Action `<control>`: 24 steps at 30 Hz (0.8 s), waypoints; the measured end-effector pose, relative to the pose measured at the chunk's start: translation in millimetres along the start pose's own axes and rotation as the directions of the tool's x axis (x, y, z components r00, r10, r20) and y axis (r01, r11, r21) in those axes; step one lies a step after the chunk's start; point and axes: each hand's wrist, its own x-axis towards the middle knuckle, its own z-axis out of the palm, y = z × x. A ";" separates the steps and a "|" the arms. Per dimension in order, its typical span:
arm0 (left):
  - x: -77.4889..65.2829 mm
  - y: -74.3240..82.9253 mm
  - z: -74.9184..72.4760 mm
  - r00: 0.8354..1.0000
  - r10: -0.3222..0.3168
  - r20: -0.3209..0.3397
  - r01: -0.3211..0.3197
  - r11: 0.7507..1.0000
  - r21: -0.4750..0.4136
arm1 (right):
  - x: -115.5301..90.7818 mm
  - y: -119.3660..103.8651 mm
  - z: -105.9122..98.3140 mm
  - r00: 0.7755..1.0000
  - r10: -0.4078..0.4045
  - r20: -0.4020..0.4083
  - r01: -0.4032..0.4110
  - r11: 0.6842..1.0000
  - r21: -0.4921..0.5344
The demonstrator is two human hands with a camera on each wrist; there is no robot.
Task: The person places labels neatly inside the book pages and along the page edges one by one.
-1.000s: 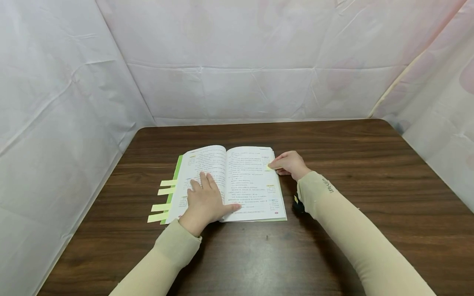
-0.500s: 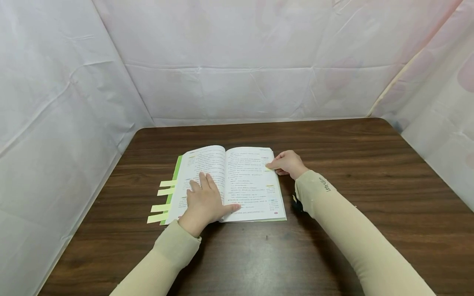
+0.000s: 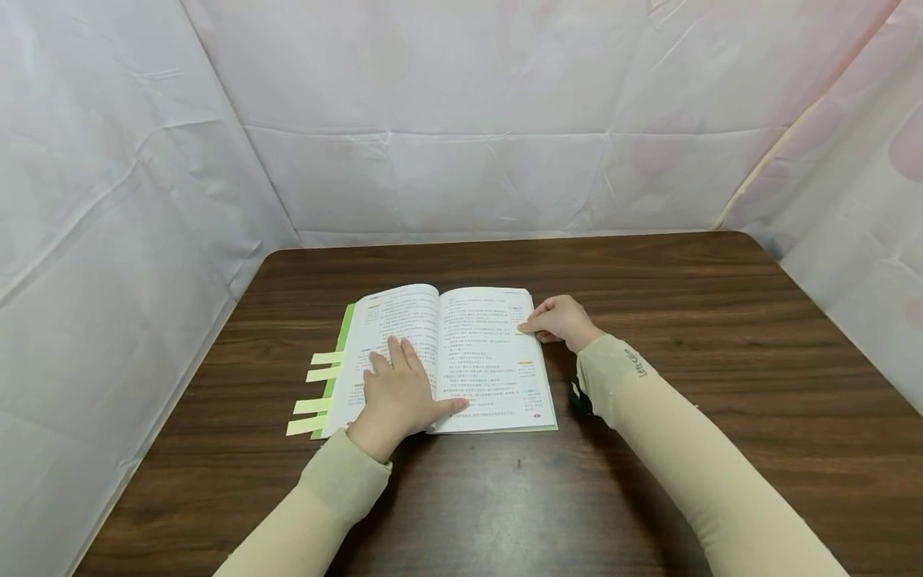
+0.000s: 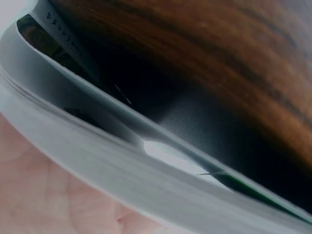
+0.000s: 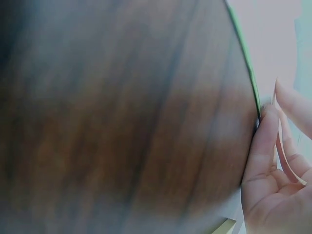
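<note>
An open book [image 3: 485, 361] with printed pages and a green cover edge lies on the table in the head view. My left hand [image 3: 400, 394] rests flat on its left page, fingers spread and thumb across the fold onto the right page. At the upper right page edge, my right hand [image 3: 566, 322] pinches a pale yellow paper strip [image 5: 286, 163], which curves back toward the palm in the right wrist view. The fingertips hide its far end. The left wrist view shows the book's curled page edges [image 4: 97, 165] beside the left hand [image 4: 58, 200].
Several pale yellow sticky tabs [image 3: 310, 406] stick out past the book's left edge. The dark wood table [image 3: 685, 296] reaches back to white sheeting [image 3: 461, 176] that hangs on three sides. A small black object [image 3: 580, 401] sits by the right cuff.
My right hand has shifted very slightly left over the page edge, and the yellow at its fingertips shows less. The left hand and the book stay put.
</note>
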 end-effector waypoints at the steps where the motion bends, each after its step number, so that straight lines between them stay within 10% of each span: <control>1: -0.1 -0.1 0.2 1.000 -0.001 0.001 0.001 1.000 -0.001 | 0.1 0.6 0.3 1.000 -0.001 0.001 0.001 1.000 0.004; 24: 3.1 2.0 1.7 1.000 -0.007 0.010 0.007 1.000 -0.010 | -6.7 7.2 -14.2 0.998 -0.010 0.060 0.003 0.994 0.109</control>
